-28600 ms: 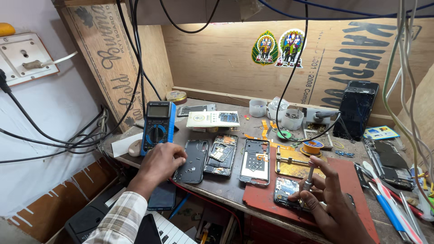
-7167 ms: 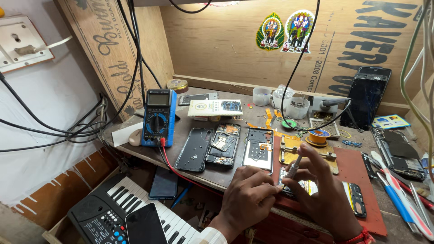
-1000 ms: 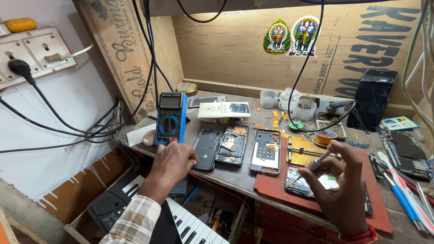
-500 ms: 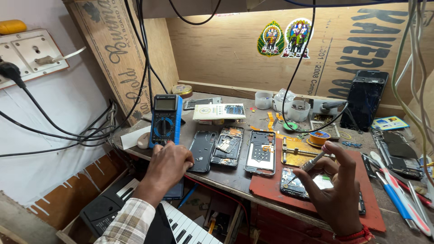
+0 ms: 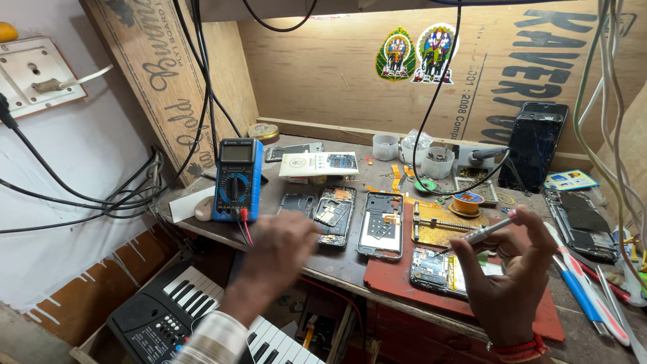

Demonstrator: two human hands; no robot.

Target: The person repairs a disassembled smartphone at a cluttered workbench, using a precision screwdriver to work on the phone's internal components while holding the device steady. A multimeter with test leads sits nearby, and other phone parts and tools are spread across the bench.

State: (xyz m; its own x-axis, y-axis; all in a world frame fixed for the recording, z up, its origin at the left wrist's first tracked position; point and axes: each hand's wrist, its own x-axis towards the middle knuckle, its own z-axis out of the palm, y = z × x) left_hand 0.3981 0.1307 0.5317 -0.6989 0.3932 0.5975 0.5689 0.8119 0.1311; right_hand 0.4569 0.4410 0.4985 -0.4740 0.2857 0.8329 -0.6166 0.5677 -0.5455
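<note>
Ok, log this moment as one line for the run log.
left hand: blurred, over bench edge, nearest opened phone | right hand: holds screwdriver above phone on red mat | multimeter: upright

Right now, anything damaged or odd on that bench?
Several phones lie opened on the bench, backs off, insides exposed. The right hand holds a screwdriver over another opened phone. Left hand is blurred.

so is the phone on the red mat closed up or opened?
Opened. The phone lies with its back off and circuit board exposed, on the red mat.
</note>
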